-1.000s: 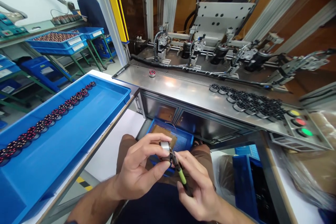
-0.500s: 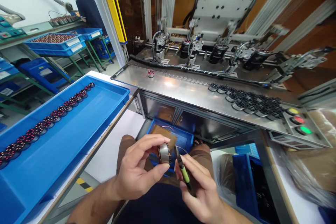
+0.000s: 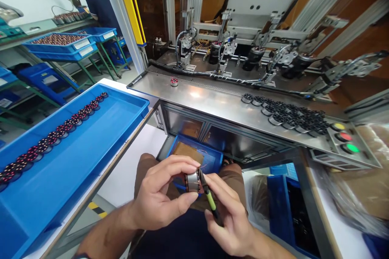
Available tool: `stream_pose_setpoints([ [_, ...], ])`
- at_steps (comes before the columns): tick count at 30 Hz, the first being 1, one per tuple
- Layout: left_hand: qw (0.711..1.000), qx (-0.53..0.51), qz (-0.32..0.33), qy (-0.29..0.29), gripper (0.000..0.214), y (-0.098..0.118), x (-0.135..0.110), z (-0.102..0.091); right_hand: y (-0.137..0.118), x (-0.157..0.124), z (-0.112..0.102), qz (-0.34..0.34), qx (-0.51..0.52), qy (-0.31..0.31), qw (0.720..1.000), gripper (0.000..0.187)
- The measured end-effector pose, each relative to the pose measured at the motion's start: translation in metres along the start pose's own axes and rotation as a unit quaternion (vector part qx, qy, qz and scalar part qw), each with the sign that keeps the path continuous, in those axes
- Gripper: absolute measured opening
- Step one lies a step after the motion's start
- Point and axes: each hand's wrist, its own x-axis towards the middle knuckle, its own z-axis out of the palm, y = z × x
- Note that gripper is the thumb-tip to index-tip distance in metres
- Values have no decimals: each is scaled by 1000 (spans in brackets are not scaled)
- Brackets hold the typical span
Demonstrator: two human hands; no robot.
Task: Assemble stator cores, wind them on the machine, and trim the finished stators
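Stator [image 3: 192, 183] pinched, tool [image 3: 210, 201] at its rim

I have the left hand [image 3: 161, 196] pinching it between thumb and fingers, this side of the front edge of the bench [image 3: 209, 103]; my right hand [image 3: 229, 212] grips the tool. Black parts [image 3: 282, 114] crowd toward the bench's right end.

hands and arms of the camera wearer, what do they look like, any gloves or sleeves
The left hand and right hand are bare, with no gloves or rings visible. No sleeve covers the visible left forearm or right forearm. A dark item shows at the left forearm's lower end; band or cuff, I can't tell.
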Motion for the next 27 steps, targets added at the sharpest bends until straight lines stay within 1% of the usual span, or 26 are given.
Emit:
stream_pose_setpoints([
  [7,1000,2,9,-11,47,1,2,-1,-5,3,1,-4,-3,12,1000,79],
  [11,1000,1,3,-22,48,-2,1,0,-4,-1,3,-1,-1,26,1000,78],
  [14,1000,-8,0,-12,46,-4,1,-1,-2,-5,4,37,-9,48,998,73],
  [16,1000,-4,18,-11,41,-5,1,-3,-4,-6,1,63,-13,63,996,70],
  [18,998,17,50,-17,38,-8,1,-6,-6,-7,-3,74,-20,64,995,68],
  [19,997,32,67,-18,41,-10,1,-8,-8,-7,-5,76,-23,62,995,67],
  [21,994,62,89,-9,54,-14,1,-11,-12,-8,-10,87,-23,54,994,67],
  [23,992,83,91,9,65,-18,0,-13,-15,-11,-15,100,-7,46,994,71],
  [25,991,105,86,14,65,-20,-1,-13,-19,-14,-18,115,21,39,992,76],
  [27,987,133,95,7,59,-20,-1,-14,-23,-18,-20,132,60,37,989,79],
])
